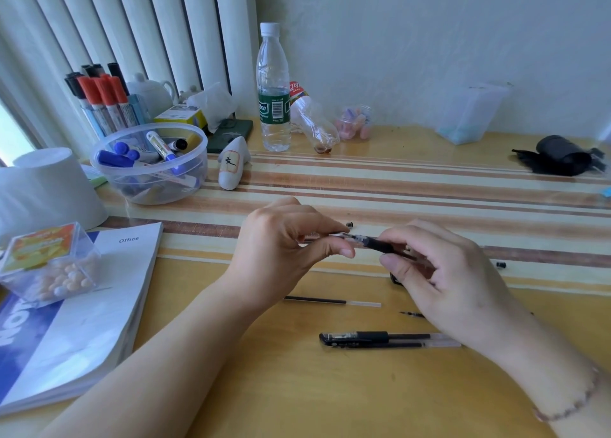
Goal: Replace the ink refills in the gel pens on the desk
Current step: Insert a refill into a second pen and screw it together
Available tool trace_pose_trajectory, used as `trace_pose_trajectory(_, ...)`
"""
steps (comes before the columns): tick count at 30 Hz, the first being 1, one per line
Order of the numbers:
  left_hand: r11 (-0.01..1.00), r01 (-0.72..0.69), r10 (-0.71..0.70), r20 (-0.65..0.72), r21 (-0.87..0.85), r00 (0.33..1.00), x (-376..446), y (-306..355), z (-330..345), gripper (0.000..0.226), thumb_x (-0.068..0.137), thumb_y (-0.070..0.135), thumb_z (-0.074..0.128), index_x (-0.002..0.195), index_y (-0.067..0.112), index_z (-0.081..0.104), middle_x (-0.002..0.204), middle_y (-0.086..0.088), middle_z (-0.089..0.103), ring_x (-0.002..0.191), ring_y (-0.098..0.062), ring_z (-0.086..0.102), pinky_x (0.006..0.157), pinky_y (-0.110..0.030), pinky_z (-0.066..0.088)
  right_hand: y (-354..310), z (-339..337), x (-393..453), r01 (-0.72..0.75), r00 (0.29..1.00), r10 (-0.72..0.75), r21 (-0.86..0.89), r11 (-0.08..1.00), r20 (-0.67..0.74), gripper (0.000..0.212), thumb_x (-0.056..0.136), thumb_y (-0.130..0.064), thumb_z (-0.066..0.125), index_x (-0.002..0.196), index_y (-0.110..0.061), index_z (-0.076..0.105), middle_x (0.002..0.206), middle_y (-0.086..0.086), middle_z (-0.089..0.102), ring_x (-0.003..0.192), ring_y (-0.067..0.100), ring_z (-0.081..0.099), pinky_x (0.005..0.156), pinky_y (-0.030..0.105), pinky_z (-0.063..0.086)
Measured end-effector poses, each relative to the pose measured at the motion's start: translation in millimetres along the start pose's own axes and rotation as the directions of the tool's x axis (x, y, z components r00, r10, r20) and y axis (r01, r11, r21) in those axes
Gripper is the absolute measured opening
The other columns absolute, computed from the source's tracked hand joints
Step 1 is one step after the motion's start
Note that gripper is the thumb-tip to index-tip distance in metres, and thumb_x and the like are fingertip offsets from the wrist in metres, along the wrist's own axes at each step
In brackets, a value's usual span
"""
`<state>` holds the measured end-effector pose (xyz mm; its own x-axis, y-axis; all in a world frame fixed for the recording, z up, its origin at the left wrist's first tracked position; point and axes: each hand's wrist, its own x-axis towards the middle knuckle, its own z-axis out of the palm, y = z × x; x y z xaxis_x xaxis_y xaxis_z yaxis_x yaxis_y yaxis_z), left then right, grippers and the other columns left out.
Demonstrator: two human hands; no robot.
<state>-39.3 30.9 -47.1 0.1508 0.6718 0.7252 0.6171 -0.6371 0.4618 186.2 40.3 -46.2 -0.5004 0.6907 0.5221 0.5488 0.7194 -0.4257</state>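
Observation:
Above the desk, both hands hold one gel pen (367, 242) with a clear barrel and a black grip. My left hand (287, 242) pinches the clear barrel end. My right hand (443, 279) grips the black grip end, which its fingers partly hide. A loose refill (332, 302) lies on the desk below my left hand. Just left of my right hand, the tip of another refill (411, 314) pokes out. Nearer to me lies a capped black gel pen (380, 338) with a further refill alongside it. Two tiny black parts (349, 224) (501, 265) lie on the striped mat.
A clear bowl of markers (148, 163) and a white cup (49, 186) stand at the left. A book (99, 305) bears a clear box of beads (49, 265). A water bottle (272, 90), a crushed bottle (314, 123) and a black pouch (558, 155) are at the back.

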Motion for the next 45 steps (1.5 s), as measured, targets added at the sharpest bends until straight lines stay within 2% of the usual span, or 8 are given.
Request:
trace_pose_trajectory(12, 0.998, 0.053, -0.054, -0.033, -0.038, 0.998, -0.3, 2.2, -0.3, 0.031, 0.075, 0.044, 0.073, 0.082, 0.015, 0.079, 0.070, 0.018, 0.064, 0.065, 0.004, 0.051, 0.061, -0.017, 0.040, 0.3, -2.2, -0.3, -0.010, 1.000, 0.009, -0.029, 1.000, -0.026, 0.023, 0.091, -0.036, 0.055, 0.108, -0.025, 0.066, 0.090, -0.015, 0.062, 0.060, 0.020, 0.060, 0.052, 0.040, 0.050)
trace_pose_trajectory(21, 0.998, -0.037, 0.032, 0.097, 0.053, 0.995, -3.1, 1.6, 4.3, 0.028, 0.076, 0.045, 0.072, 0.084, 0.019, 0.079, 0.072, 0.011, 0.071, 0.065, -0.004, 0.053, 0.056, -0.033, 0.049, -9.7, -6.1, 0.3, 0.048, 0.998, -0.057, -0.214, 0.976, -0.036, 0.024, 0.094, -0.034, 0.055, 0.104, -0.024, 0.074, 0.085, -0.012, 0.065, 0.062, 0.015, 0.059, 0.044, 0.032, 0.047)
trace_pose_trajectory(25, 0.999, -0.034, 0.029, 0.109, 0.040, 0.994, -3.6, 2.2, 4.8, 0.027, 0.074, 0.045, 0.074, 0.085, 0.020, 0.080, 0.073, 0.011, 0.072, 0.066, -0.003, 0.053, 0.055, -0.034, 0.049, -12.1, -4.1, -0.1, 0.023, 1.000, -0.024, -0.115, 0.993, -0.006, 0.036, 0.096, -0.042, 0.042, 0.109, -0.025, 0.070, 0.063, -0.025, 0.055, 0.048, 0.006, 0.056, 0.041, 0.030, 0.047)
trace_pose_trajectory(28, 1.000, -0.016, 0.014, 0.110, 0.024, 0.994, -3.9, 2.5, 4.0, 0.028, 0.074, 0.046, 0.073, 0.085, 0.020, 0.080, 0.073, 0.011, 0.072, 0.066, -0.001, 0.053, 0.056, -0.034, 0.049, -12.8, -3.6, -1.9, -0.055, 0.997, 0.056, -0.017, 0.998, 0.048, 0.031, 0.086, -0.056, 0.055, 0.104, -0.030, 0.058, 0.066, -0.018, 0.061, 0.048, 0.010, 0.054, 0.045, 0.020, 0.043)
trace_pose_trajectory(30, 1.000, -0.015, 0.012, 0.110, 0.019, 0.994, -3.8, 2.1, 3.2, 0.029, 0.074, 0.046, 0.073, 0.085, 0.020, 0.079, 0.074, 0.011, 0.072, 0.066, -0.001, 0.054, 0.056, -0.035, 0.050, -11.7, -3.2, -2.4, -0.103, 0.994, 0.102, 0.041, 0.994, 0.032, 0.024, 0.080, -0.052, 0.061, 0.091, -0.031, 0.056, 0.067, -0.012, 0.062, 0.051, 0.013, 0.057, 0.047, 0.031, 0.048)
trace_pose_trajectory(35, 1.000, -0.012, 0.010, 0.113, 0.014, 0.994, -3.6, 1.8, 2.9, 0.027, 0.074, 0.044, 0.073, 0.084, 0.020, 0.079, 0.073, 0.010, 0.072, 0.065, -0.002, 0.055, 0.055, -0.035, 0.050, -15.0, -5.8, -1.3, -0.072, 0.994, 0.076, -0.055, 0.996, 0.082, 0.021, 0.093, -0.053, 0.044, 0.082, -0.040, 0.056, 0.056, -0.016, 0.057, 0.049, 0.000, 0.052, 0.043, 0.012, 0.029)
trace_pose_trajectory(38, 1.000, -0.017, 0.014, 0.114, 0.022, 0.993, -3.0, 0.5, 1.9, 0.026, 0.074, 0.043, 0.074, 0.084, 0.020, 0.079, 0.072, 0.011, 0.072, 0.065, -0.001, 0.054, 0.055, -0.035, 0.050, -16.0, -6.0, -1.9, -0.113, 0.988, 0.111, 0.014, 0.993, 0.103, 0.028, 0.079, -0.059, 0.054, 0.091, -0.034, 0.056, 0.068, -0.014, 0.060, 0.053, 0.004, 0.053, 0.046, 0.015, 0.036)
trace_pose_trajectory(45, 0.999, -0.022, 0.017, 0.110, 0.044, 0.994, -3.3, 1.2, 2.3, 0.018, 0.074, 0.037, 0.078, 0.081, 0.021, 0.080, 0.073, 0.012, 0.073, 0.065, 0.007, 0.052, 0.053, -0.029, 0.049, -14.4, -5.9, -2.8, -0.094, 0.989, 0.098, -0.047, 0.994, 0.108, 0.020, 0.093, -0.055, 0.042, 0.079, -0.046, 0.052, 0.050, -0.007, 0.057, 0.044, 0.011, 0.049, 0.041, 0.020, 0.035)
